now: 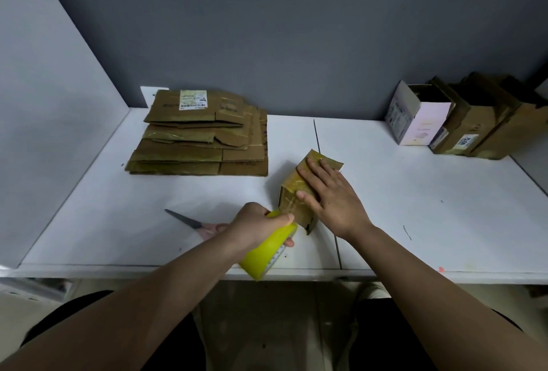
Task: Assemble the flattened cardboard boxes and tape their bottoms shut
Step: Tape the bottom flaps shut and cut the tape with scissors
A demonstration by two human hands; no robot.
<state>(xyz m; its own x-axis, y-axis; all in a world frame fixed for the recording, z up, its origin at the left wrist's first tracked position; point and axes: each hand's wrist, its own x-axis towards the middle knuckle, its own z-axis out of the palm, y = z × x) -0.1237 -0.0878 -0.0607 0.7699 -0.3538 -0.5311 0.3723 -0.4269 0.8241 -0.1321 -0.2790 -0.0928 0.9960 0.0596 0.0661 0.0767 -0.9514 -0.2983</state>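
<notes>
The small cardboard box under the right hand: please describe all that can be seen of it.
The small cardboard box is brown, worn and creased, with glossy tape over its upper face and down the near side. It stands assembled on the white table, turned at an angle. The right hand presses flat on top, its thumb on the near side. The left hand holds a yellow tape roll just at its lower near edge, where a flap corner juts out.

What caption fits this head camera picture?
Right hand presses small cardboard box; left hand grips yellow tape roll.
</notes>
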